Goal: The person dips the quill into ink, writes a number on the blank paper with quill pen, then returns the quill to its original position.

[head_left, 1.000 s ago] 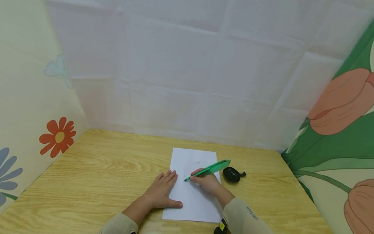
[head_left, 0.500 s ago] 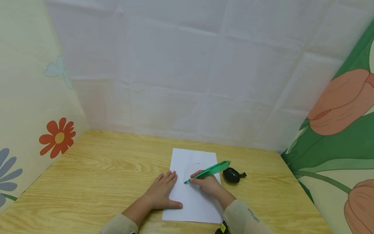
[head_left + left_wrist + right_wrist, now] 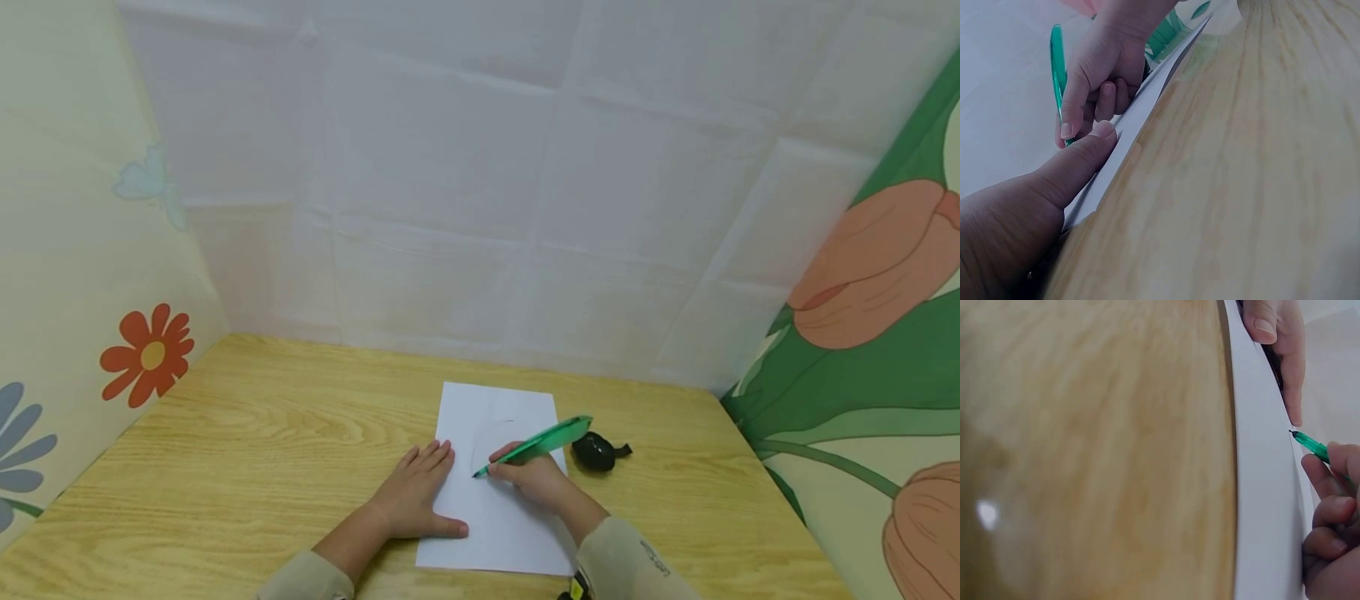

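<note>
Black-and-yellow item (image 3: 576,587) is cut off at head view's bottom, unidentifiable | right hand (image 3: 538,477), cropped in right-wrist view, pinches slanted green pen (image 3: 551,436), tip at white paper (image 3: 498,529) | left hand (image 3: 411,495) lies palm down, fingers straight, thumb out on paper | paper lies on wooden table (image 3: 285,450)

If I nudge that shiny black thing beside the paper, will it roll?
The shiny black thing would probably rock or roll, since its body is rounded. Its protruding tab might stop a full turn. Its gloss hints it may be slippery.
</note>
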`<state>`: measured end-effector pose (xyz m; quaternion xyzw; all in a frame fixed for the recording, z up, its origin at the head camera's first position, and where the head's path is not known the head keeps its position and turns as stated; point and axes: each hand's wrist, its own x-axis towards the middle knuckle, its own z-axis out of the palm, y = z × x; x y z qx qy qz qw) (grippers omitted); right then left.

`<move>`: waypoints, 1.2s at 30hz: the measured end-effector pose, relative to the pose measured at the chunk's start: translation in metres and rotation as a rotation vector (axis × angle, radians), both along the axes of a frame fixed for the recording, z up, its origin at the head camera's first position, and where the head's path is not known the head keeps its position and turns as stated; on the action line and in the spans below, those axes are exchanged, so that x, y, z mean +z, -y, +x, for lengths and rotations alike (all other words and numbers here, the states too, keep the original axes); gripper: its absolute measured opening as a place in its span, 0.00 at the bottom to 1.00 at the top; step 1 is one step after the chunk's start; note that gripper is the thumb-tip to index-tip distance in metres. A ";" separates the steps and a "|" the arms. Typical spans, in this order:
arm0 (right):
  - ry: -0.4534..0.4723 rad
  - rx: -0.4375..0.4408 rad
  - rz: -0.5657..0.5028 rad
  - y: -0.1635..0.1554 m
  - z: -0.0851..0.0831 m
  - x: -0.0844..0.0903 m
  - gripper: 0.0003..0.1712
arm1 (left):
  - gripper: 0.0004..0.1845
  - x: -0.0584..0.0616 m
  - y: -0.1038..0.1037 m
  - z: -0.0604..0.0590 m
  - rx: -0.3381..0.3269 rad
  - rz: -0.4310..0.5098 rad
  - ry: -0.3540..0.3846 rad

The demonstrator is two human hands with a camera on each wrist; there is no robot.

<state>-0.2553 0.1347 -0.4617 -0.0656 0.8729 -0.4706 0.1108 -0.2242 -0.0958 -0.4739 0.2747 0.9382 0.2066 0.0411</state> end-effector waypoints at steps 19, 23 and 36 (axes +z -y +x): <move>0.023 0.023 -0.030 -0.005 0.006 -0.001 0.14 | 0.62 -0.001 0.000 0.001 0.000 0.001 0.007; 0.038 0.028 -0.029 -0.005 0.008 0.000 0.14 | 0.62 -0.002 0.001 0.001 -0.001 0.005 0.002; 0.052 0.048 -0.011 -0.009 0.010 0.003 0.14 | 0.63 -0.003 0.001 -0.002 0.000 0.001 0.004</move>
